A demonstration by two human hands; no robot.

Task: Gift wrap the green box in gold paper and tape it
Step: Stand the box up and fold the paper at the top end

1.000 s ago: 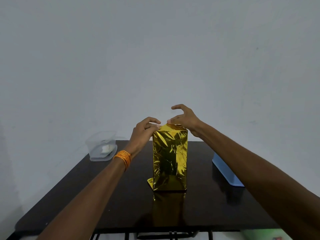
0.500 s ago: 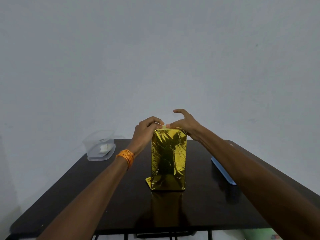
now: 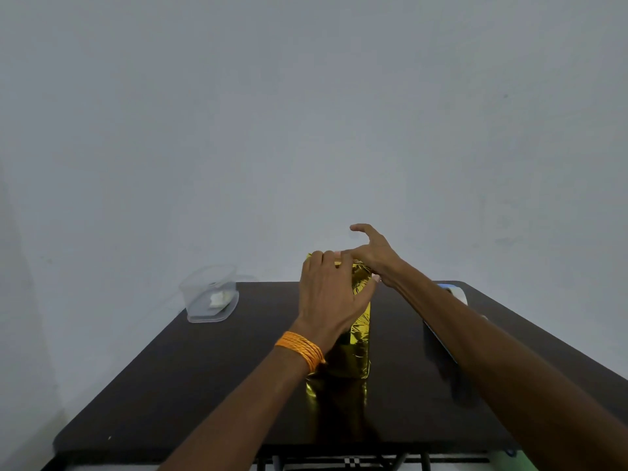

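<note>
The box wrapped in gold paper (image 3: 359,329) stands upright in the middle of the dark table (image 3: 210,385). None of its green shows. My left hand (image 3: 328,297), with an orange wrist band, lies against the box's front upper half, and its fingers hook over the top edge. From the right, my right hand (image 3: 375,254) reaches across the top; its fingers press on the folded paper there, the thumb touches the right side and the index finger is lifted. A small gold flap sticks out at the box's base on the left.
A clear plastic tub (image 3: 210,297) with something white inside stands at the back left of the table. A light blue flat object (image 3: 457,295) lies along the right edge, mostly behind my right forearm. The wall is right behind the table.
My left hand moved from pinching the top left corner to lying across the box's front. The right hand slid further left over the top. The view shifted slightly.
</note>
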